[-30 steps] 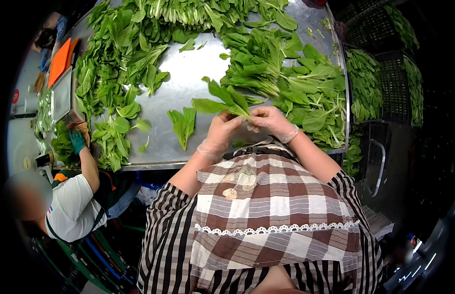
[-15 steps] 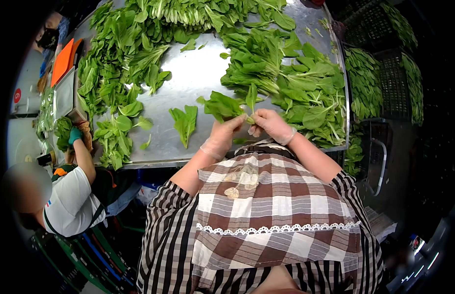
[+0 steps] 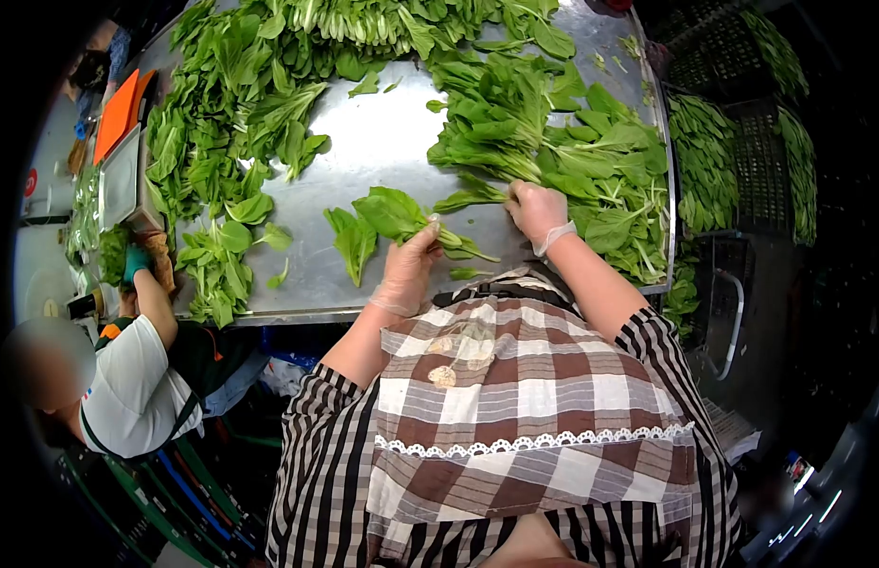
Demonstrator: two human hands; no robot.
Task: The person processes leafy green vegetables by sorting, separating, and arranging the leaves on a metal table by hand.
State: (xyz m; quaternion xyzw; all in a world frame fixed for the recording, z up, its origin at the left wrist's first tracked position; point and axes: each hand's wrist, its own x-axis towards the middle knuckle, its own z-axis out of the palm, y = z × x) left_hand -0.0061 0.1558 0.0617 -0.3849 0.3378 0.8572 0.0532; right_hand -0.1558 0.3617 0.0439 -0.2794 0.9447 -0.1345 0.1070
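Observation:
My left hand, in a clear glove, is closed around the stems of a leafy green above the metal table. Its broad leaves point up and left, and the thin stems stick out to the right. My right hand, gloved too, has its fingers closed at the stem end of another leafy green, beside the right-hand pile of greens. The fingertips are partly hidden. A loose leafy green lies just left of my left hand.
More greens cover the table's left side and far end. Crates of greens stand to the right. A co-worker at left, in a teal glove, handles greens near a scale. The metal table edge runs before me.
My hands have drawn apart. The left keeps its leafy green and has moved slightly left and down; the right has moved to the right-hand pile and closed on another one.

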